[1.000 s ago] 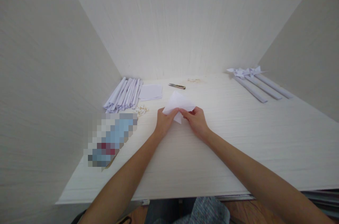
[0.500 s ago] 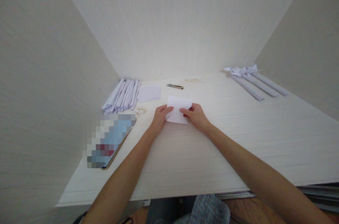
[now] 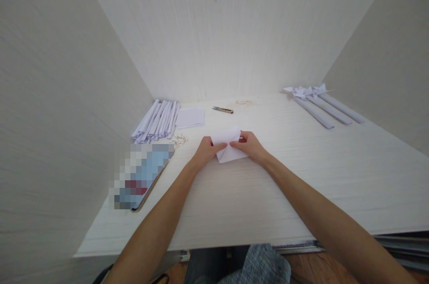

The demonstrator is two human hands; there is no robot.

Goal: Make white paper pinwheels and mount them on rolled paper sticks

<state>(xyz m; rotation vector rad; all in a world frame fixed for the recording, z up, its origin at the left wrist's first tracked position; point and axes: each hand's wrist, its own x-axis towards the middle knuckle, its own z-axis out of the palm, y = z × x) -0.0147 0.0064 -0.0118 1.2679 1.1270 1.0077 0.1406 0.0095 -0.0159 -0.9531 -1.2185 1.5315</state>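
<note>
A sheet of white paper (image 3: 229, 154) is held between both hands over the middle of the table, its far part curled over. My left hand (image 3: 208, 150) grips its left side, thumb pressed on top and fingers beneath. On the right side, my right hand (image 3: 250, 146) pinches the paper the same way, and the two thumb tips nearly meet at its middle. Beyond the hands lie small thread snips (image 3: 223, 110). A small stack of white paper sheets (image 3: 190, 117) rests behind my left hand.
Rolled paper tubes (image 3: 157, 118) are piled at the back left, near small pale bits (image 3: 180, 140). A phone (image 3: 147, 176) lies at the left. Three paper pinwheels on tubes (image 3: 315, 104) lie at the back right. Walls enclose the white table (image 3: 241, 212).
The paper has been turned and its far part curls over toward me. Both thumbs have moved closer together at its middle.
</note>
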